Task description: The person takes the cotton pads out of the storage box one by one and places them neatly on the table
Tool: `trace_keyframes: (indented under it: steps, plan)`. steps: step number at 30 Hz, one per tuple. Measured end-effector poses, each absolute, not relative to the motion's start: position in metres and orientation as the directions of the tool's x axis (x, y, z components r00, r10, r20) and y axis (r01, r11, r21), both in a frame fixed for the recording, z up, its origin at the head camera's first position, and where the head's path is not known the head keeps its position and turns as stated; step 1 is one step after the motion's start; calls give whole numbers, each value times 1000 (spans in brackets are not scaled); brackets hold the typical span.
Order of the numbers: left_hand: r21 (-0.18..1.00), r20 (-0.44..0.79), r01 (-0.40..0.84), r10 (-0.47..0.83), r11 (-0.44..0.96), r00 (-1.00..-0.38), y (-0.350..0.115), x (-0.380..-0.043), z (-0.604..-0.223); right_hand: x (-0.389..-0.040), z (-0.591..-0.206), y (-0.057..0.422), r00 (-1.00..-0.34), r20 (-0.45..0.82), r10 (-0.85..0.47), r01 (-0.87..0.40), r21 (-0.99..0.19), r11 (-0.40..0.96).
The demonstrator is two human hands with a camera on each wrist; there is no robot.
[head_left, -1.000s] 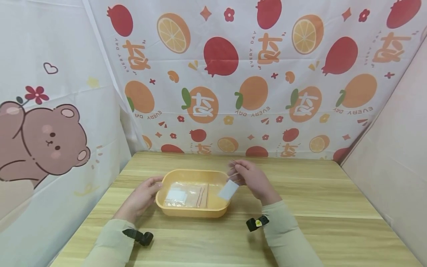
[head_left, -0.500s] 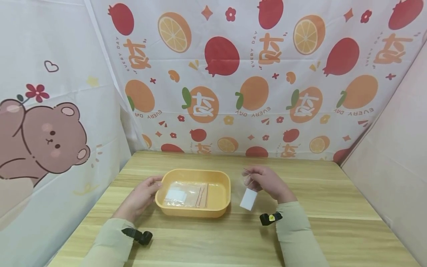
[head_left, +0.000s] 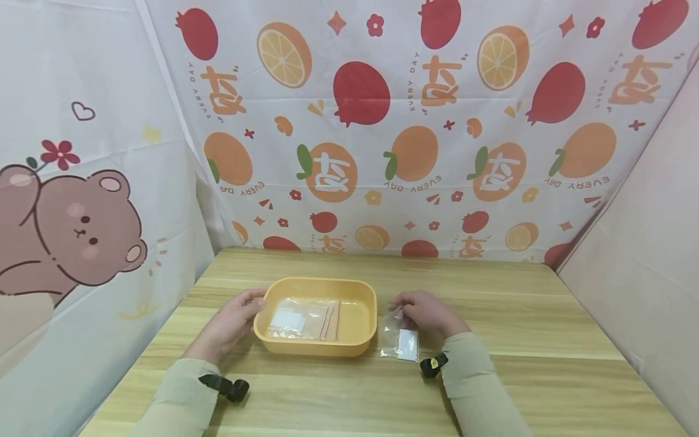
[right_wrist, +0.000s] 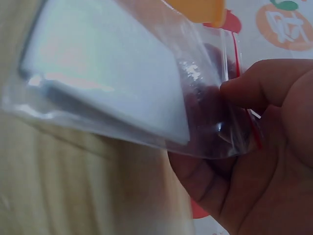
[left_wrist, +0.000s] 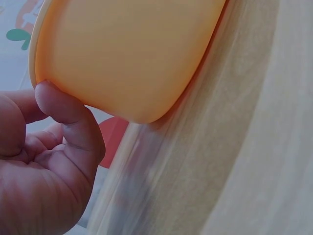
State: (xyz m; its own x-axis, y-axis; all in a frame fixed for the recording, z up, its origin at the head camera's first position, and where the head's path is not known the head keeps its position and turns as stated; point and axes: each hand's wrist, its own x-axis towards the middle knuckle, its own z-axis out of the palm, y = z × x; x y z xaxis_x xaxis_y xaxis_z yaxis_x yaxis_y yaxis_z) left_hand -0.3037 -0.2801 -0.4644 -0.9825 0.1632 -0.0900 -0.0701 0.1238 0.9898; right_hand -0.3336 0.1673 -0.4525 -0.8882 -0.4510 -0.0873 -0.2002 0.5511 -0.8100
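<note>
The right hand (head_left: 428, 315) pinches the top edge of a small clear bag (head_left: 400, 340) between thumb and fingertips. The bag lies flat on the wooden bench (head_left: 524, 340), just beside the right wall of the orange tray (head_left: 368, 315) and apart from it. A white pad (head_left: 407, 344) shows through the plastic in the bag's lower half. In the right wrist view the same bag (right_wrist: 132, 93) fills most of the picture, its red zip strip close against the thumb (right_wrist: 266, 83), with the fingers curled behind the plastic and the white pad (right_wrist: 102, 73) inside.

The left hand (head_left: 232, 321) rests against the left end of the tray with its fingers loosely bent. In the left wrist view the thumb (left_wrist: 73, 122) presses on the tray's outer wall (left_wrist: 127, 54) near the rim; the other fingers curl in toward the palm and close round nothing.

Inside the tray lies a second clear bag (head_left: 306, 318) with red zip lines and a white pad, flat on the tray floor. The tray stands near the middle of the bench, between the two hands. A fruit-print cloth (head_left: 415, 121) hangs behind the bench.
</note>
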Motion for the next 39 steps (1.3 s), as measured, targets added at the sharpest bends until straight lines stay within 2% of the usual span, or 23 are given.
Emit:
trace_keyframes:
  steps: [8,15,19,30,39]
  plan:
    - [990,-89,-69,163,126,-983,-279,-301,-462,-334,-459,162,-895,-106,-433,-204,-766,609]
    - [989,-91,-70,165,128,-982,-278,-301,-461,-334,-458,162,-918,-45,-394,-270,-656,705]
    - [991,-77,-57,172,120,-982,-278,-300,-462,-332,-456,161,-929,-18,-369,-273,-641,718]
    - [991,-73,-52,174,121,-982,-277,-301,-463,-330,-451,160,-935,-18,-354,-235,-715,658]
    - [989,-85,-66,148,130,-985,-276,-301,-461,-331,-449,159,-944,32,-328,-236,-759,607]
